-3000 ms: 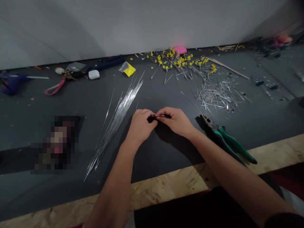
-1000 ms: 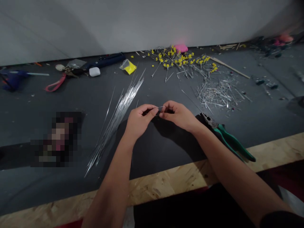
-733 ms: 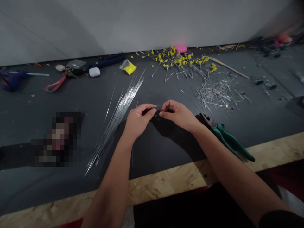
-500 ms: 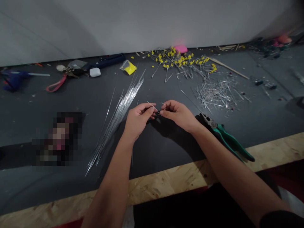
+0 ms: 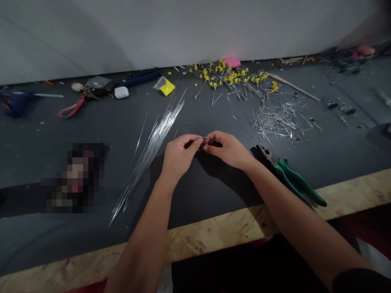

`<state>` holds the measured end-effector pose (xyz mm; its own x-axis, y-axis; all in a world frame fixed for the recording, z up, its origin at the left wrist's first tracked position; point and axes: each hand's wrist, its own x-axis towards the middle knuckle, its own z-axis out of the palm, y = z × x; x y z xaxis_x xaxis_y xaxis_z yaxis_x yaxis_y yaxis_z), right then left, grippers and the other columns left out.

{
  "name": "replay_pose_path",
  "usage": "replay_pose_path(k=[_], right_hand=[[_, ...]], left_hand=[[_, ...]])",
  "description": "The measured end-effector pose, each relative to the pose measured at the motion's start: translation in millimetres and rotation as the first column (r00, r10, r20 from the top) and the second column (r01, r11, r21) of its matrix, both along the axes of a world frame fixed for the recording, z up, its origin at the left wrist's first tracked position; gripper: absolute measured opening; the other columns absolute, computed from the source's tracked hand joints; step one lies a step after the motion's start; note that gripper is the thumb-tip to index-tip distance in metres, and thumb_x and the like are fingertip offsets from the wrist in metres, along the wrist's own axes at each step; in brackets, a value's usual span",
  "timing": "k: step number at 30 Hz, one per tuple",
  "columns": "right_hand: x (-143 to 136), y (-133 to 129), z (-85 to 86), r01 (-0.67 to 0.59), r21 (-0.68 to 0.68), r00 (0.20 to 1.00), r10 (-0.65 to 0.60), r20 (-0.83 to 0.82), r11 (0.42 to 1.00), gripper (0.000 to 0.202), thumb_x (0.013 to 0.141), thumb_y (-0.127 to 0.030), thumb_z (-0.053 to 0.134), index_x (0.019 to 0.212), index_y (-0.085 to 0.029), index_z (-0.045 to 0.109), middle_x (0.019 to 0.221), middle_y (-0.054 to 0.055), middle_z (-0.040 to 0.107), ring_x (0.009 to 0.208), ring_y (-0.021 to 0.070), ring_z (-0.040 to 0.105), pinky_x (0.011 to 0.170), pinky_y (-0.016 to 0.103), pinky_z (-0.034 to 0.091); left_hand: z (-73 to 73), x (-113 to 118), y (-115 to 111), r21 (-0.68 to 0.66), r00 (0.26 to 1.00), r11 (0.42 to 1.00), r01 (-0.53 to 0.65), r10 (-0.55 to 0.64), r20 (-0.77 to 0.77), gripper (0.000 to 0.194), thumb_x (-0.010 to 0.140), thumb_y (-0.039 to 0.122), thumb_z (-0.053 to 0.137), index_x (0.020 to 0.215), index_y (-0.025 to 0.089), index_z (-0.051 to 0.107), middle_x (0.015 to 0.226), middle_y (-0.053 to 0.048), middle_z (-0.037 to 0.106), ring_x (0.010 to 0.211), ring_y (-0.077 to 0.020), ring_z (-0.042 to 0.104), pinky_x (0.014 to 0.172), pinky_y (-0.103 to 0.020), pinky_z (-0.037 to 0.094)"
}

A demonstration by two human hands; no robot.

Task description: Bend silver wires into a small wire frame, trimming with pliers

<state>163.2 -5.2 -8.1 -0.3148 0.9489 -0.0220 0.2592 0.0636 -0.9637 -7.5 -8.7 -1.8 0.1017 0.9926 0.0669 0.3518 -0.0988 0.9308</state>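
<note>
Over the middle of the dark table, my left hand (image 5: 182,152) and my right hand (image 5: 225,147) meet almost fingertip to fingertip. Both are closed in a pinch on a thin metal wire (image 5: 204,138), whose short bright end shows between them; the fingers hide the rest. Left of my left hand lies a long bundle of straight silvery wires (image 5: 155,140). Pliers with green handles (image 5: 290,177) rest beside my right forearm, jaws towards the back. Beyond my right hand is a heap of short cut wire pieces (image 5: 279,120).
Wire stems with yellow tips (image 5: 232,77) are piled by the wall near a pink lump (image 5: 232,62). A bag of yellow material (image 5: 165,86), a white case (image 5: 121,92), keys (image 5: 93,92) and a blue glue gun (image 5: 20,101) lie further left. A wooden edge (image 5: 214,240) runs along the front.
My hands have come closer together at the fingertips. The wire that stuck out at a slant over my left fingers now lies nearly level between both hands.
</note>
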Motion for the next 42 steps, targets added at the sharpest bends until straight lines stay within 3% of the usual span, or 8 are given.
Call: replay_pose_path(k=[3, 7, 19, 33, 36, 39, 42], right_hand=[[0, 0, -0.9, -0.027, 0.043, 0.996, 0.023, 0.092, 0.999, 0.014, 0.076, -0.027, 0.06, 0.087, -0.019, 0.058, 0.078, 0.0, 0.062, 0.071, 0.0134, 0.054, 0.068, 0.028, 0.042], [1, 0, -1.2, -0.054, 0.1, 0.977, 0.032, 0.21, 0.993, 0.009, 0.075, -0.023, 0.058, 0.084, -0.02, 0.058, 0.077, 0.0, 0.062, 0.069, 0.0136, 0.053, 0.066, 0.027, 0.04], [-1, 0, 2.1, -0.077, 0.147, 0.962, 0.035, 0.271, 0.986, 0.009, 0.074, -0.019, 0.055, 0.081, -0.02, 0.051, 0.07, -0.002, 0.054, 0.063, 0.0129, 0.047, 0.062, 0.026, 0.035], [3, 0, 1.7, -0.113, 0.173, 0.942, 0.05, 0.332, 0.978, 0.009, 0.074, -0.022, 0.056, 0.08, -0.02, 0.048, 0.072, -0.001, 0.051, 0.068, 0.0143, 0.046, 0.064, 0.027, 0.033], [3, 0, 1.2, -0.098, 0.135, 0.962, 0.059, 0.265, 0.986, 0.01, 0.074, -0.021, 0.056, 0.082, -0.02, 0.051, 0.074, -0.001, 0.054, 0.069, 0.0142, 0.048, 0.065, 0.028, 0.036], [2, -1, 0.3, -0.066, 0.067, 0.994, 0.059, 0.097, 0.996, 0.017, 0.074, -0.021, 0.057, 0.091, -0.02, 0.053, 0.081, -0.001, 0.058, 0.072, 0.0134, 0.052, 0.068, 0.028, 0.04], [0, -1, -1.1, 0.009, -0.028, 0.99, -0.013, -0.138, 1.0, 0.024, 0.075, -0.027, 0.061, 0.097, -0.02, 0.054, 0.085, 0.0, 0.059, 0.075, 0.0123, 0.054, 0.072, 0.029, 0.043]], left_hand=[[1.6, 1, -2, 0.082, 0.988, 0.995, 0.048, -0.036, -0.151, 0.021, 0.082, 0.036, 0.057, 0.089, 0.022, 0.071, 0.089, -0.004, 0.071, 0.081, -0.0155, 0.064, 0.075, -0.028, 0.049], [3.6, 2, -3, 0.11, 0.959, 0.987, 0.118, -0.084, -0.27, 0.019, 0.084, 0.033, 0.055, 0.087, 0.023, 0.07, 0.089, -0.003, 0.071, 0.084, -0.0159, 0.064, 0.077, -0.029, 0.048], [2.6, 4, -4, 0.108, 0.936, 0.989, 0.097, -0.054, -0.348, 0.018, 0.084, 0.033, 0.054, 0.086, 0.024, 0.07, 0.086, -0.002, 0.072, 0.079, -0.0162, 0.064, 0.074, -0.028, 0.046], [6.3, 11, -16, 0.17, 0.875, 0.967, 0.189, -0.087, -0.476, 0.022, 0.089, 0.028, 0.046, 0.089, 0.022, 0.067, 0.086, -0.003, 0.068, 0.082, -0.0169, 0.061, 0.075, -0.029, 0.043], [3.2, 10, -13, 0.139, 0.935, 0.985, 0.101, -0.046, -0.352, 0.019, 0.087, 0.03, 0.05, 0.087, 0.022, 0.068, 0.088, -0.003, 0.07, 0.084, -0.0168, 0.062, 0.077, -0.03, 0.045], [-2.2, 10, -8, -0.006, 0.999, 0.999, -0.038, 0.038, -0.038, 0.018, 0.082, 0.035, 0.056, 0.086, 0.02, 0.067, 0.083, -0.003, 0.069, 0.076, -0.0152, 0.062, 0.071, -0.029, 0.049], [-5.2, 14, -4, -0.181, 0.934, 0.979, -0.093, 0.149, 0.324, 0.02, 0.078, 0.036, 0.061, 0.086, 0.018, 0.064, 0.077, -0.002, 0.067, 0.069, -0.0122, 0.061, 0.066, -0.026, 0.051]])
